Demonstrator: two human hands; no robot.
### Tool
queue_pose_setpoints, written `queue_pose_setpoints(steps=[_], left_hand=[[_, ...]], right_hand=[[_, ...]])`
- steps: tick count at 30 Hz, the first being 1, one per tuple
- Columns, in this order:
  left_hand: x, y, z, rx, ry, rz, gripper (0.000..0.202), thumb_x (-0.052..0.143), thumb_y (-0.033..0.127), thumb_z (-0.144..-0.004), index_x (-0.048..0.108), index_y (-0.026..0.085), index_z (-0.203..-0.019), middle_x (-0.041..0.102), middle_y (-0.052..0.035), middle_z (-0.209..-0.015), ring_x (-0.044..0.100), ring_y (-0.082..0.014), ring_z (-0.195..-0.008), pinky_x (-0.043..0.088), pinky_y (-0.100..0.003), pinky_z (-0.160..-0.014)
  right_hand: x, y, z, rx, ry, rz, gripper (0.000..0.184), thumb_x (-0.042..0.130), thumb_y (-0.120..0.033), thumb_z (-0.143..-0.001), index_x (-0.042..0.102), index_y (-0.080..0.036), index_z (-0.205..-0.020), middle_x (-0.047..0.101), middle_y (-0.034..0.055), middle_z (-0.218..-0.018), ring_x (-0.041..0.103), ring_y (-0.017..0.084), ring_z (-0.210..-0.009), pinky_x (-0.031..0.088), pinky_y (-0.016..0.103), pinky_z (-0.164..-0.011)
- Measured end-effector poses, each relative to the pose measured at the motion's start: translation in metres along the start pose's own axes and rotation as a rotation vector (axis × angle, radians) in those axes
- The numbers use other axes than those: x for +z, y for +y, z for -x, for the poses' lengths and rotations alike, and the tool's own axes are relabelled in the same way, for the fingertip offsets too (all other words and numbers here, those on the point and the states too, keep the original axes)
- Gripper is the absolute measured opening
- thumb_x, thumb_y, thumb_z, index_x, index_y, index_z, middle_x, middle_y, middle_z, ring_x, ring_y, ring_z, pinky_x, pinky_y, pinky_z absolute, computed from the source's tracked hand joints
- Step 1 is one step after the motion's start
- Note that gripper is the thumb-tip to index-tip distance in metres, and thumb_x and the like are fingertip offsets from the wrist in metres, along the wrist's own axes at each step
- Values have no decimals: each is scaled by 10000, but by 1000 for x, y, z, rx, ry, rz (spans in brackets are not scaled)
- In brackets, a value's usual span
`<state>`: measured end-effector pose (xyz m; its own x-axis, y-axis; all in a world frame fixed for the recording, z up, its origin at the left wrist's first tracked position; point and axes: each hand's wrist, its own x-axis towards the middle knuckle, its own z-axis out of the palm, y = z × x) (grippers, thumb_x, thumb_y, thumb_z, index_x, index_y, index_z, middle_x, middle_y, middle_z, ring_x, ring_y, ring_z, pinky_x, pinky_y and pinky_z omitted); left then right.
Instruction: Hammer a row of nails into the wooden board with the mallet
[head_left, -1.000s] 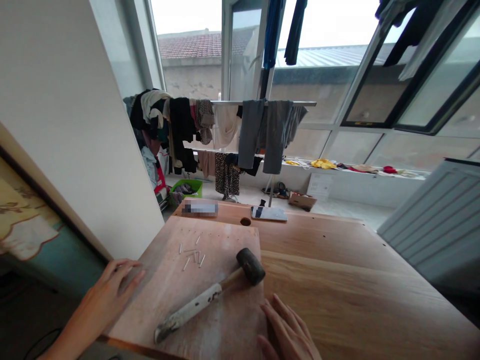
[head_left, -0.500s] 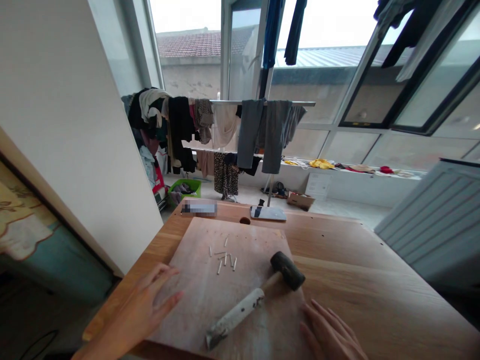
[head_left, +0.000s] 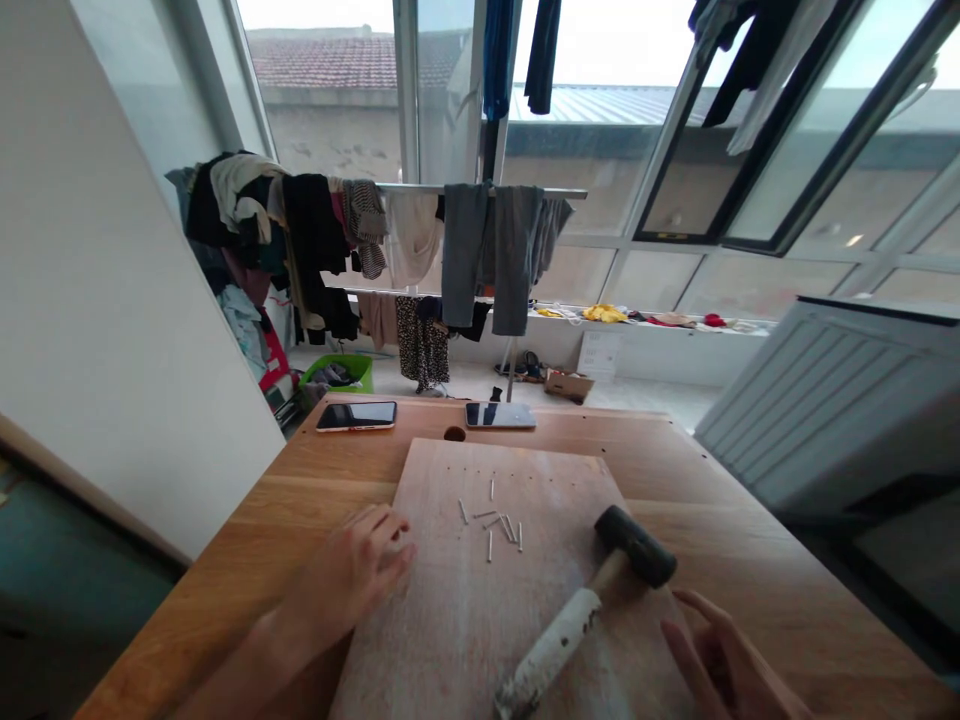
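Note:
A pale wooden board [head_left: 465,620] lies on a wooden table [head_left: 750,560]. My left hand [head_left: 352,575] rests on the board's left edge, fingers curled loosely, holding nothing. My right hand [head_left: 724,660] sits at the board's lower right corner with fingers apart, next to a hammer. The hammer [head_left: 589,605] lies diagonally on the board, black head up right, worn white handle toward me. Several loose nails [head_left: 495,525] lie in a small heap near the board's middle, between my hands and farther from me.
Two phones, one with an orange edge [head_left: 356,415] and one silver [head_left: 500,414], lie at the table's far side. A white wall panel [head_left: 112,330] stands left. A grey ribbed panel [head_left: 832,400] stands right. A clothes rack [head_left: 480,190] hung with laundry stands beyond the table.
The view has swung left, so the board, hammer and nails sit further right in frame. My left hand has moved from the board's outer left edge onto the board. The hammer lies where it was.

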<state>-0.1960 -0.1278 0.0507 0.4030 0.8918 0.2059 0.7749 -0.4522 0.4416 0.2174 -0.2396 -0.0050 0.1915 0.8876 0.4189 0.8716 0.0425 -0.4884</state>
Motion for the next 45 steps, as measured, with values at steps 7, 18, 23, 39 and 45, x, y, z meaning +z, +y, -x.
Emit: queue_pose_setpoints(steps=[7, 18, 23, 39, 45], left_hand=[[45, 53, -112, 92, -108, -80, 147, 546, 258, -878, 626, 171, -964, 675, -89, -927, 654, -213, -841, 506, -311, -785], [69, 90, -158, 133, -281, -226, 177, 611, 37, -711, 650, 150, -842, 707, -133, -854, 692, -261, -842, 536, -332, -741], [96, 97, -172, 96, -58, 252, 65, 633, 103, -713, 628, 153, -752, 676, -49, -753, 641, -181, -725, 496, -278, -696], [124, 99, -201, -96, 154, 700, 77, 644, 109, -773, 640, 154, -835, 685, -11, -772, 642, -121, -712, 509, -238, -714], [135, 118, -222, -67, 116, 655, 98, 667, 64, -738, 652, 150, -784, 687, -2, -731, 645, -122, -682, 512, -228, -683]], right_hand=[[30, -64, -30, 32, -296, -136, 277, 539, -523, -902, 711, -343, -1023, 765, 14, -748, 743, 253, -680, 558, 290, -566], [-1, -49, -31, 694, -212, -829, 713, 665, -675, -719, 393, -285, -1250, 745, 61, -958, 681, 230, -583, 521, 311, -441], [18, -42, -49, 561, -132, -659, 733, 678, -626, -717, 381, -238, -1263, 733, 83, -972, 720, 249, -693, 568, 346, -582], [46, -32, -84, 430, -51, -499, 743, 592, -496, -801, 347, -164, -1420, 732, 114, -997, 736, 280, -762, 556, 380, -644], [46, -27, -102, 421, -112, -513, 682, 602, -495, -758, 506, -134, -1329, 722, 139, -1061, 719, 273, -885, 544, 359, -758]])
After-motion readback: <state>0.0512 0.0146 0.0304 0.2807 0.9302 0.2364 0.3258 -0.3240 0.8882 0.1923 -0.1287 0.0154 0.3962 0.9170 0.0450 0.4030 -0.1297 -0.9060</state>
